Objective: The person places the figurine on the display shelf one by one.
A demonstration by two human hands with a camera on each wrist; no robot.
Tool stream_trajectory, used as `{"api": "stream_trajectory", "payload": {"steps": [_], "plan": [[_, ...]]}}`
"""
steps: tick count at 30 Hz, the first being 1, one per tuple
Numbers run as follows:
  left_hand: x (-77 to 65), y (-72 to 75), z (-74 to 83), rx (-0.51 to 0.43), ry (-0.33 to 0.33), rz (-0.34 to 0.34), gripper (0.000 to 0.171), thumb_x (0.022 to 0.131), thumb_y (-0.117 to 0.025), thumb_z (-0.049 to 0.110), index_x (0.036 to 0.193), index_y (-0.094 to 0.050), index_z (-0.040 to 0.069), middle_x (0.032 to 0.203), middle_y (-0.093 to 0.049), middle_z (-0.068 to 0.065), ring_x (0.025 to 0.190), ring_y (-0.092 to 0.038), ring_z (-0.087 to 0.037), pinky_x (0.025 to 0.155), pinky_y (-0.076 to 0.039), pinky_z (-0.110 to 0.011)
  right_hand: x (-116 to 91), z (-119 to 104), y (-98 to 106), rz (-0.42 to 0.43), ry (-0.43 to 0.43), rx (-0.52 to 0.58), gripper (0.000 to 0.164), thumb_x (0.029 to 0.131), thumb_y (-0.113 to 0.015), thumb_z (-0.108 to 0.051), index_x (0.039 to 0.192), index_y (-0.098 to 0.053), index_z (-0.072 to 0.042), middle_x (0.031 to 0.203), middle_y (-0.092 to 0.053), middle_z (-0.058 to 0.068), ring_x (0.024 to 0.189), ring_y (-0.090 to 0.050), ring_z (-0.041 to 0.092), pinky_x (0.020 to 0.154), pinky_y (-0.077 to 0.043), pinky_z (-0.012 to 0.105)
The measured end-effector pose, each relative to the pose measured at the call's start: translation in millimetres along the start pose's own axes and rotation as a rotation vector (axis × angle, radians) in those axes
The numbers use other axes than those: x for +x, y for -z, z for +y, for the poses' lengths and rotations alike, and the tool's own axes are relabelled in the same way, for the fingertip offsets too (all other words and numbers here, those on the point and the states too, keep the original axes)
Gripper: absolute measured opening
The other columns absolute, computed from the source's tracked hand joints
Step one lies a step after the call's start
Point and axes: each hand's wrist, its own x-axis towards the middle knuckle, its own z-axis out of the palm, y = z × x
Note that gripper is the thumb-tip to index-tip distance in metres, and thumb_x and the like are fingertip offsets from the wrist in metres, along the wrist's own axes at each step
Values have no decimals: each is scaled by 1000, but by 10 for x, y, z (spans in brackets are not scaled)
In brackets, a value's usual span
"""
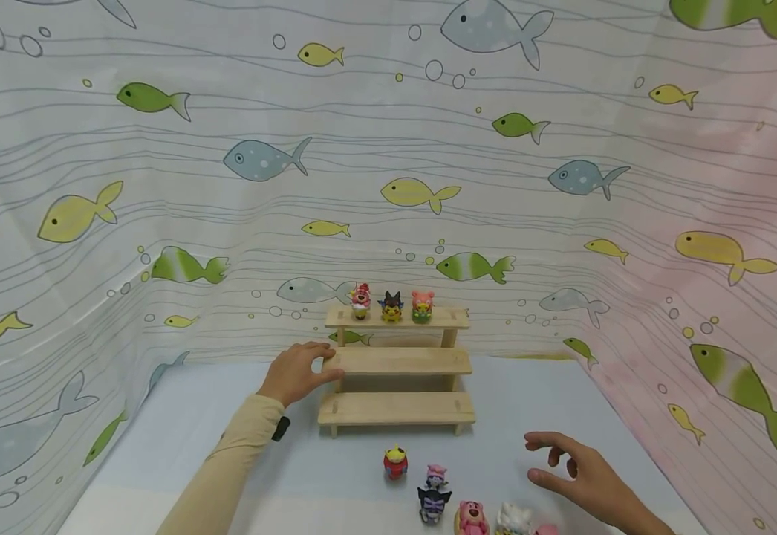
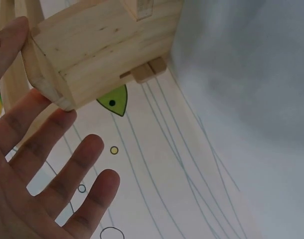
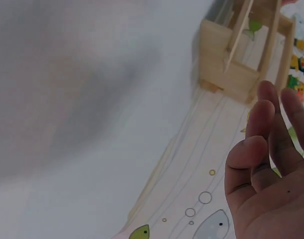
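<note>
A three-tier wooden display stand stands at the back of the table. My left hand is at the left end of its middle shelf, with the thumb on one side of the board and the index and middle fingers on the other. The ring and little fingers stretch out free. My right hand hovers over the right of the table, fingers loosely bent and nothing held. Three small figurines stand on the top shelf: a pink one with a red top, a black-eared yellow one and a pink-and-green one.
Before the stand are a red figurine with a yellow top, a purple-and-black one, a pink bear and a white figurine. A pink one is cut off below. Fish-printed cloth walls the table.
</note>
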Motion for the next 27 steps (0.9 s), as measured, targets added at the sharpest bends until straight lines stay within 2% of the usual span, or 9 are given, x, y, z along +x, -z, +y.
{"api": "stream_trajectory", "payload": {"steps": [3, 7, 11, 14, 17, 20, 22, 25, 27], "plan": [[-10, -14, -8, -3, -1, 12, 54, 85, -74, 60, 120, -77, 19, 136, -65, -5, 117, -62, -36, 95, -50, -58, -99, 56, 10, -51, -66, -3, 43, 91, -76, -43, 130, -63, -29, 114, -69, -3, 87, -56, 12, 62, -41, 26], [-19, -28, -9, -6, 4, 9, 55, 85, -74, 61, 120, -77, 19, 136, -65, -4, 118, -62, -36, 95, -50, -58, -223, 126, 24, -152, -177, 34, 48, 95, -72, -39, 135, -62, -15, 112, -68, 2, 83, -54, 8, 60, -39, 26], [-27, -22, 1, -6, 10, 0, 56, 85, -73, 62, 121, -76, 19, 137, -65, -4, 119, -62, -36, 96, -50, -57, -334, 242, 7, -264, -236, 156, 48, 99, -67, -32, 137, -59, -4, 112, -65, 7, 78, -53, 11, 57, -39, 30], [-26, -14, 4, -7, 11, 3, 56, 85, -73, 62, 121, -76, 19, 137, -64, -4, 119, -61, -36, 96, -50, -57, -383, 389, -25, -334, -183, 234, 43, 101, -65, -26, 135, -58, 0, 111, -65, 3, 77, -55, 12, 56, -40, 30], [-21, -7, 7, -12, 10, 9, 56, 85, -73, 61, 121, -76, 18, 137, -64, -5, 120, -61, -36, 96, -50, -57, -400, 559, -66, -405, -50, 321, 38, 101, -64, -16, 133, -57, 3, 109, -66, -5, 77, -57, 11, 55, -42, 30], [-19, 3, 11, -16, 12, 13, 57, 85, -73, 61, 122, -76, 18, 137, -64, -5, 120, -61, -37, 97, -49, -57, -400, 656, -119, -471, 53, 431, 33, 101, -60, -6, 132, -55, 6, 109, -65, -8, 75, -58, 13, 53, -45, 30], [-17, 3, 12, -21, 15, 10, 57, 85, -73, 61, 122, -76, 18, 137, -64, -5, 120, -61, -37, 97, -49, -57, -404, 671, -164, -484, 69, 464, 30, 101, -59, -4, 130, -57, 4, 108, -65, -9, 72, -57, 11, 52, -45, 28], [-21, -5, 11, -29, 18, 6, 57, 85, -73, 61, 123, -75, 18, 137, -64, -5, 120, -61, -36, 97, -50, -56, -408, 665, -221, -479, 87, 455, 25, 102, -58, -3, 126, -61, 1, 105, -65, -10, 70, -56, 7, 52, -45, 28], [-21, -14, 11, -35, 19, 4, 57, 85, -73, 61, 123, -75, 18, 137, -64, -4, 120, -61, -35, 97, -50, -56, -413, 648, -244, -470, 68, 432, 21, 101, -59, -5, 122, -64, -2, 103, -65, -12, 70, -56, 5, 53, -44, 27]]}}
